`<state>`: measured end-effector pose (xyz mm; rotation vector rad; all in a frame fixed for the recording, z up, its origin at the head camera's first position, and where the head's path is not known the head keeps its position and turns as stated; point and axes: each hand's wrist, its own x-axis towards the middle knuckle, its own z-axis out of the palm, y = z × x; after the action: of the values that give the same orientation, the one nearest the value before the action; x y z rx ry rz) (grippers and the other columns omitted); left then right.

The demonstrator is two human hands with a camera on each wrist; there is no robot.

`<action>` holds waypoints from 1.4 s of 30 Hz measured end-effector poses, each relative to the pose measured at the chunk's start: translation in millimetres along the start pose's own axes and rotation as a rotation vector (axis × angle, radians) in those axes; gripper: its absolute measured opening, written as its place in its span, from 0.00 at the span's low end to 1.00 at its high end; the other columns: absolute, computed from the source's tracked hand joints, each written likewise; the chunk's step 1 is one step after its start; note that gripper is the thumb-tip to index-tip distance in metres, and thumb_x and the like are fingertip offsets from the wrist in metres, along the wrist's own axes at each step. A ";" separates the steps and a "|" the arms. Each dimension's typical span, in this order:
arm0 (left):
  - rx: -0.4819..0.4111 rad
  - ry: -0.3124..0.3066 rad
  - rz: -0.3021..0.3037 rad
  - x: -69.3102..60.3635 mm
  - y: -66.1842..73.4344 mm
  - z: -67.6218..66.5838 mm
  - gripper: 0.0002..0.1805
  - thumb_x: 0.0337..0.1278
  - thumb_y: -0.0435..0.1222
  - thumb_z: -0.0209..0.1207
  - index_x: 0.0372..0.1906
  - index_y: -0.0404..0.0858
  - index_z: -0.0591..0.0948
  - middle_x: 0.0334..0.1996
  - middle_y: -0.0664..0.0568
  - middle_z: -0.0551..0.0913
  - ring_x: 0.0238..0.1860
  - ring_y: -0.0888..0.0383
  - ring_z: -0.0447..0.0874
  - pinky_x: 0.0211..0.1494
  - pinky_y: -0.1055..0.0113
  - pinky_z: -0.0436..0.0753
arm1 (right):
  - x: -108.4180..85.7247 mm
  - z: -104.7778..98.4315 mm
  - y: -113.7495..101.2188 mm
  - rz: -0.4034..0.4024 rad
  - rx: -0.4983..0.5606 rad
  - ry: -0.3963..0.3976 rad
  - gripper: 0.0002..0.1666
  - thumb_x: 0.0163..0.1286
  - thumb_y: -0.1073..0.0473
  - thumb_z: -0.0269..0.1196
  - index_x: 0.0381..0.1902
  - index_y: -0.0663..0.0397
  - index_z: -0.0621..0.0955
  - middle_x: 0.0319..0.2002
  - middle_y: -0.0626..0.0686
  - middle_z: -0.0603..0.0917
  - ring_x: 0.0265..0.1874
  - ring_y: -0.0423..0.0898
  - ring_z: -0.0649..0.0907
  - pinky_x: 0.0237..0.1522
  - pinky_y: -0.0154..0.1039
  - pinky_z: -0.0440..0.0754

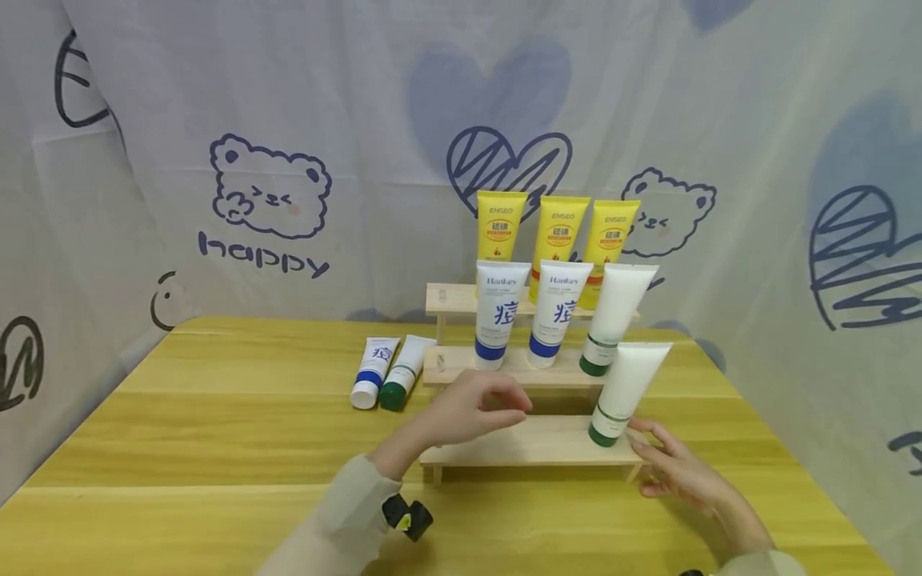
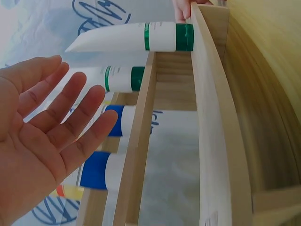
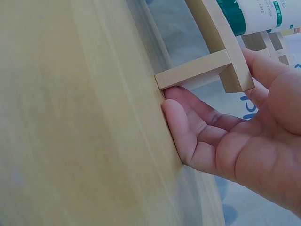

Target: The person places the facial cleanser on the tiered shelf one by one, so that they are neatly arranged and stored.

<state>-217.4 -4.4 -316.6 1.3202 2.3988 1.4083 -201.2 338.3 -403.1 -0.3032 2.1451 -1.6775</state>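
Observation:
A wooden three-step rack (image 1: 497, 444) carries upright tubes standing on their caps. At its bottom step's right end stands a white tube with a green cap (image 1: 625, 394). My left hand (image 1: 471, 408) hovers over the left part of that step, holding nothing; in the left wrist view its fingers (image 2: 77, 110) are spread and loosely bent. My right hand (image 1: 680, 472) is at the rack's right end, close beside that tube's cap. In the right wrist view, bent fingers (image 3: 181, 125) lie by the rack's leg (image 3: 195, 69), and the thumb is by the step's end.
The middle step holds two white tubes with blue caps (image 1: 497, 312) and another green-capped tube (image 1: 615, 316). Three yellow tubes (image 1: 558, 232) stand on the top step. Left of the rack, a blue-banded tube (image 1: 374, 370) and a green-capped tube (image 1: 407, 370) lie on the table (image 1: 216, 432).

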 end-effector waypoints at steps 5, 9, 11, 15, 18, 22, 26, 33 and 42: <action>-0.043 0.030 -0.028 -11.3 -5.9 -10.9 0.06 0.56 0.33 0.57 0.37 0.35 0.80 0.35 0.50 0.81 0.36 0.63 0.78 0.40 0.70 0.77 | 0.6 0.6 1.8 0.007 0.001 0.004 0.14 0.72 0.53 0.44 0.48 0.21 0.65 0.42 0.56 0.68 0.30 0.47 0.75 0.35 0.45 0.77; -0.052 0.063 -0.047 -21.2 -9.6 -20.6 0.07 0.56 0.33 0.57 0.38 0.35 0.80 0.34 0.49 0.81 0.35 0.62 0.78 0.39 0.69 0.78 | 0.5 0.8 1.3 0.008 0.004 0.003 0.14 0.72 0.53 0.44 0.48 0.21 0.65 0.40 0.56 0.69 0.30 0.47 0.75 0.35 0.45 0.77; -0.056 0.079 -0.049 -25.6 -10.8 -24.4 0.07 0.55 0.33 0.57 0.38 0.35 0.80 0.34 0.49 0.81 0.35 0.62 0.78 0.39 0.67 0.78 | 0.3 1.0 0.6 0.012 0.004 0.006 0.14 0.72 0.52 0.44 0.48 0.21 0.65 0.40 0.56 0.68 0.30 0.47 0.75 0.35 0.45 0.77; -0.060 0.121 -0.057 -33.1 -15.3 -29.1 0.07 0.56 0.34 0.57 0.37 0.36 0.80 0.34 0.50 0.81 0.34 0.60 0.77 0.37 0.65 0.78 | -0.4 1.1 -0.4 0.014 0.001 0.011 0.14 0.72 0.52 0.44 0.48 0.21 0.65 0.41 0.55 0.69 0.30 0.47 0.75 0.35 0.45 0.77; -0.066 0.164 -0.080 -39.5 -20.2 -32.8 0.07 0.55 0.34 0.57 0.37 0.36 0.81 0.33 0.51 0.80 0.34 0.59 0.76 0.35 0.65 0.78 | -0.5 1.0 -0.6 0.012 -0.002 0.011 0.14 0.72 0.52 0.44 0.49 0.21 0.65 0.39 0.55 0.70 0.30 0.47 0.75 0.35 0.45 0.77; -0.084 0.216 -0.083 -49.3 -28.9 -39.1 0.06 0.54 0.33 0.58 0.36 0.35 0.81 0.32 0.51 0.80 0.33 0.57 0.76 0.33 0.66 0.78 | -0.2 0.6 0.3 0.012 -0.001 0.007 0.14 0.72 0.52 0.44 0.48 0.21 0.65 0.36 0.55 0.70 0.30 0.47 0.75 0.35 0.45 0.77; -0.132 0.243 -0.086 -59.8 -36.1 -46.8 0.07 0.54 0.31 0.58 0.36 0.31 0.80 0.31 0.45 0.80 0.32 0.56 0.77 0.33 0.66 0.78 | 0.0 0.3 1.0 0.011 0.000 0.006 0.14 0.72 0.53 0.44 0.48 0.21 0.65 0.35 0.55 0.70 0.29 0.47 0.75 0.35 0.44 0.78; -0.213 0.295 -0.141 -72.0 -51.1 -61.2 0.08 0.56 0.29 0.55 0.37 0.27 0.78 0.30 0.39 0.79 0.28 0.56 0.79 0.31 0.65 0.80 | -0.9 -0.2 1.1 0.007 -0.004 0.007 0.14 0.72 0.52 0.44 0.49 0.21 0.65 0.38 0.55 0.71 0.31 0.47 0.75 0.35 0.45 0.77; -0.213 0.408 -0.253 -78.8 -81.8 -76.2 0.11 0.56 0.32 0.56 0.38 0.26 0.77 0.31 0.38 0.79 0.33 0.41 0.78 0.34 0.54 0.80 | -1.5 0.6 0.9 0.008 -0.004 0.014 0.14 0.72 0.53 0.44 0.49 0.21 0.65 0.40 0.55 0.70 0.31 0.47 0.75 0.36 0.45 0.77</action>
<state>-253.6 -129.0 -360.0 0.7060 2.4377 1.9340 -199.6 338.6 -403.8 -0.2846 2.1573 -1.6766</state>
